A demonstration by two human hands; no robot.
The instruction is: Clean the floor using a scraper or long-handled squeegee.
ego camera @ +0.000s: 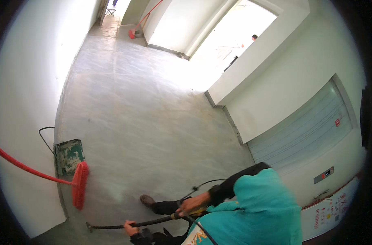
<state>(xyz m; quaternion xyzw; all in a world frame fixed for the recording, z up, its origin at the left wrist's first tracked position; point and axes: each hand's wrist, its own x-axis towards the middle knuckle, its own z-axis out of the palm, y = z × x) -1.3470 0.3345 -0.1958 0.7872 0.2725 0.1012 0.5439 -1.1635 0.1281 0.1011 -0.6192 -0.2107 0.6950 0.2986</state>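
My left hand (131, 228) is closed around the lower part of a long black wand or hose (157, 221) with a small flat head (89, 227) at its far end, low and near the wall corner. Nearer my body, my right hand (193, 205) grips the same tool beside a yellow part. A black cable or strap passes by my right hand, and another thin cable loops above it. One brown shoe (146, 200) stands on the floor ahead of me. What the tool is connected to is hidden by my teal top.
A red broom (79, 185) and a dirty green dustpan (70, 154) stand by the left wall. Another red broom (131, 33) leans farther off. A metal elevator door (305, 125) is at right. Beyond the bright opening, a person (254, 37) is partly visible. A printed board (330, 211) stands lower right.
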